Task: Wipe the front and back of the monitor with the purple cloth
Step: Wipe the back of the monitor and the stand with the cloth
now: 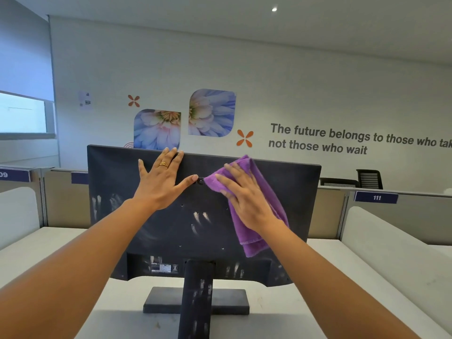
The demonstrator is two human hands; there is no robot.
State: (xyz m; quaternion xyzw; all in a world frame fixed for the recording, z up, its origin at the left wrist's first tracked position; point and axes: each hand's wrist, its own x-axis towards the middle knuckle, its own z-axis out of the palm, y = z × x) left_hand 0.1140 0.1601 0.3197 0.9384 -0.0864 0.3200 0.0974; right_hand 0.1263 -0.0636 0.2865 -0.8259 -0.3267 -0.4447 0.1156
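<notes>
Back of the one monitor (171, 228) faces me at my remote station. It stands dead centre on its single stand (195, 289) and flat base (227, 302), on a pale desk (330, 277). One purple cloth (254, 243) lies folded against the panel at about 2 o'clock from its middle, its lower end hanging toward 5 o'clock. The right hand (247, 199) presses it flat there with straight, spread fingers, none curled round it. The left hand (161, 182) is flat and spread too, palm on the bare panel at 11 o'clock, fingertips at the top edge, a gold ring (163, 164) on one finger. Pale smudges (200, 217) mark the panel, the lower housing and the stand.

One sticker (163, 267) at 7 o'clock bears a brand word I read as BenQ; the finer print is too small.

On the wall (318, 69) at 12 o'clock I count two flower pictures (156, 129) and two orange four-petal marks (244, 138). At 2 o'clock, grey lettering (342, 140) reads "The future belongs to those who tak", cut by the frame, then "not those who wait".

I count three blue plates. One plate (376, 197) at 3 o'clock reads "111", a second plate (14, 175) at 9 o'clock shows "09", and a third plate (79, 178) is half hidden by the monitor. One black chair (369, 178) stands at 3 o'clock.
</notes>
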